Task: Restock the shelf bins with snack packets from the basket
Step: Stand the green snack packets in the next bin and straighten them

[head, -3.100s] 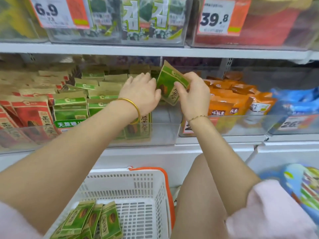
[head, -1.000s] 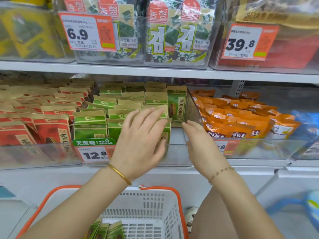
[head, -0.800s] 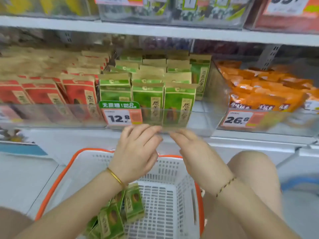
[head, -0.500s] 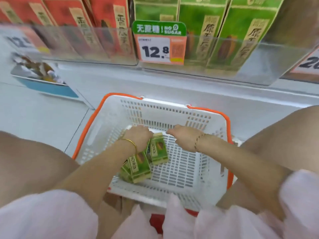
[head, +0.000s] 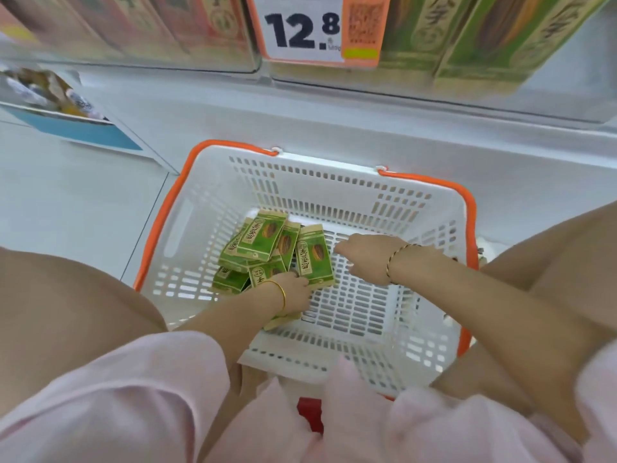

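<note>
Inside white basket point(head: 334, 182), head view: heap of green snack packets point(head: 263, 242) toward left side of its slotted floor. Left hand point(head: 293, 292) down on heap, fingers point(head: 305, 284) clenched on lower edge of nearest packet point(head: 315, 259). Right hand point(head: 364, 259) just beside same packet, fingers released, loosely bent, holding nothing. Shelf bins point(head: 551, 95) above, price tag point(head: 300, 28) reading 12.8.
</note>
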